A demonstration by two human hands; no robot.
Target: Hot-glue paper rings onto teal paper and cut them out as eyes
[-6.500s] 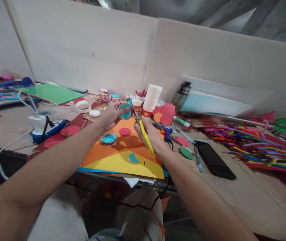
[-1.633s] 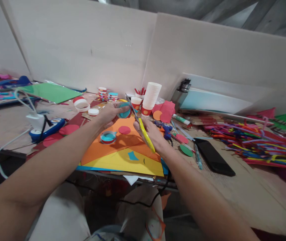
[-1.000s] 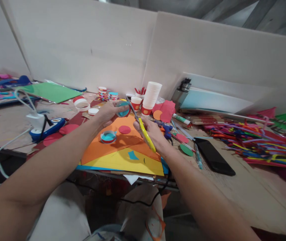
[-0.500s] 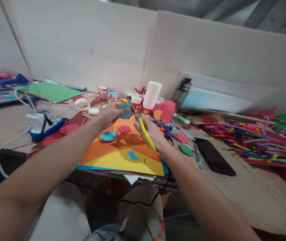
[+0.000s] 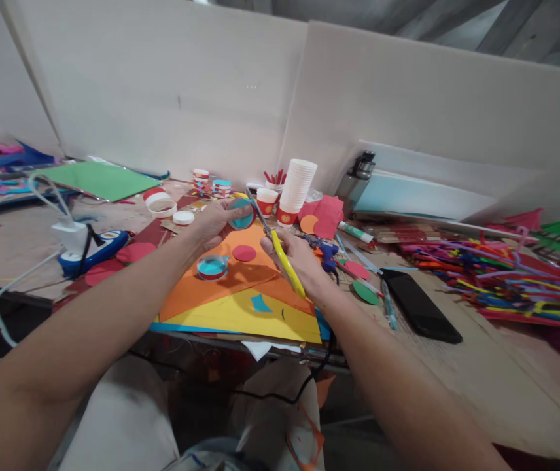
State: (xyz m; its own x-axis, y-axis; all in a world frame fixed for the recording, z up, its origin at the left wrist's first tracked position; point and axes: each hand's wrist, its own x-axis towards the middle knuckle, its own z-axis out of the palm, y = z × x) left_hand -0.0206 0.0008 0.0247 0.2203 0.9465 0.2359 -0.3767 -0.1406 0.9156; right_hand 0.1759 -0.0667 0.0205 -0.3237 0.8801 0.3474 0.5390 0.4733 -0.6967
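Observation:
Between the fingers and thumb of my left hand [image 5: 218,224] is a blue paper circle [image 5: 242,215] with a red edge showing along its right side. My right hand [image 5: 298,258] is closed around the yellow handles of a pair of scissors [image 5: 286,260], whose blades point up and away beside the circle's right edge. Whether the blades touch the paper I cannot tell. Below the hands, a shallow blue-lined ring with a red band [image 5: 212,267] and a red paper circle [image 5: 244,253] lie on orange paper [image 5: 196,291].
Stacked white paper cups [image 5: 298,186] stand behind my right hand. A black phone [image 5: 420,306] and a heap of coloured pipe cleaners [image 5: 506,278] lie to the right. On the left are a blue power strip [image 5: 91,252] with a white plug and a green sheet [image 5: 101,180].
My left hand and the blue circle have shifted slightly left, away from the scissors. The scissors and my right hand have moved only a little.

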